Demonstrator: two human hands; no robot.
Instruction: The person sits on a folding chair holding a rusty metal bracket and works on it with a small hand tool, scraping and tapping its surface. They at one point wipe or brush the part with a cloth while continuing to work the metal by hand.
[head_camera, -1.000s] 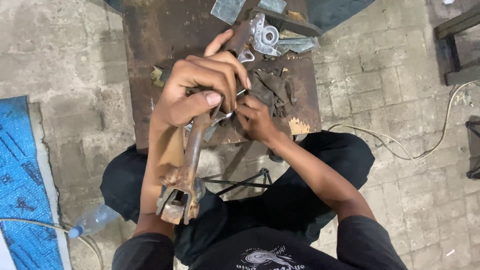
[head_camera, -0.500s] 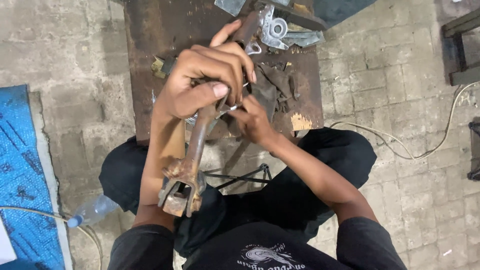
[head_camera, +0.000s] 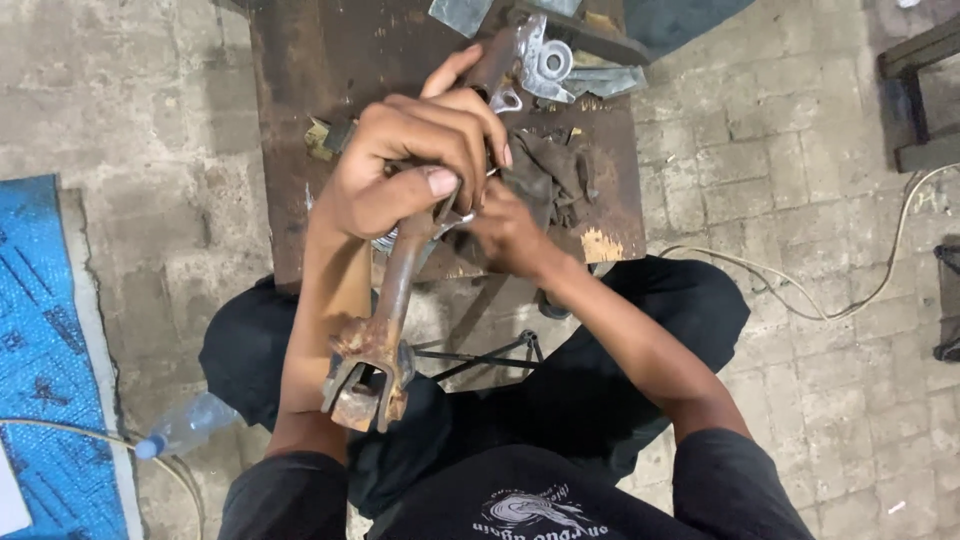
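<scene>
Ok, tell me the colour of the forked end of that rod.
Rusty orange-brown forked end, head view.

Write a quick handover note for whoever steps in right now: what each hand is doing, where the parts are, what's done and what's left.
Left hand: clamped around the rusty forked shaft, fork end toward the lap.
Right hand: at the shaft's middle, beside a small metal clip; grip hidden.
Rusty table: dirty rag, silver bracket.
Done: shaft lifted off the table.
Left: work at the clip looks unfinished.
</scene>
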